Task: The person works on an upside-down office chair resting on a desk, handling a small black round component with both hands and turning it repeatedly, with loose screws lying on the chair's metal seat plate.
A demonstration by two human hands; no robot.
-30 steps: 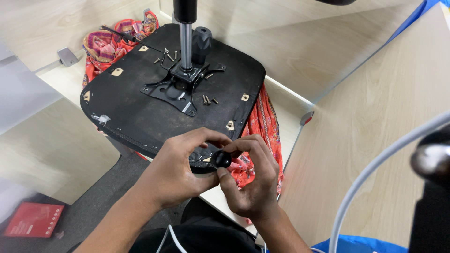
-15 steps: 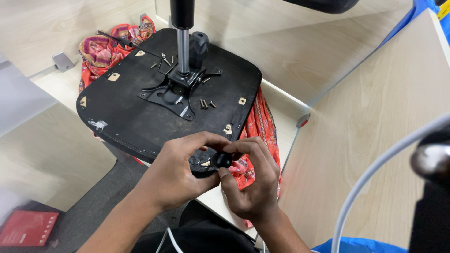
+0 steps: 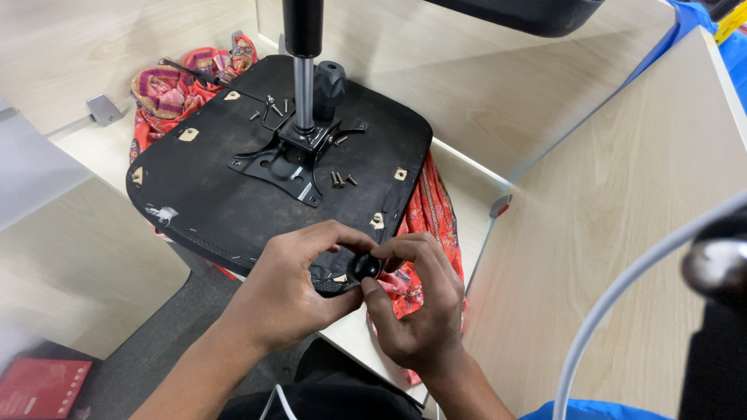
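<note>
An upturned black chair seat (image 3: 233, 194) lies on a red patterned cloth (image 3: 424, 210) on a pale desk. A black metal bracket (image 3: 284, 159) with a grey gas-lift column (image 3: 303, 70) stands on its middle. Several loose screws (image 3: 341, 179) lie beside the bracket. My left hand (image 3: 292, 292) and my right hand (image 3: 416, 311) meet at the seat's near edge. Both pinch a small black round knob (image 3: 364, 267) between thumbs and fingertips.
A black plastic knob (image 3: 328, 82) stands by the column. Pale wooden partition panels (image 3: 622, 202) close in the right and back. A red booklet (image 3: 39, 385) lies on the grey floor at lower left. A white cable (image 3: 622, 295) curves at right.
The view has shifted slightly, so the seat sits lower and more to the left. My hands stay together on the small knob, with fingers turned a little around it.
</note>
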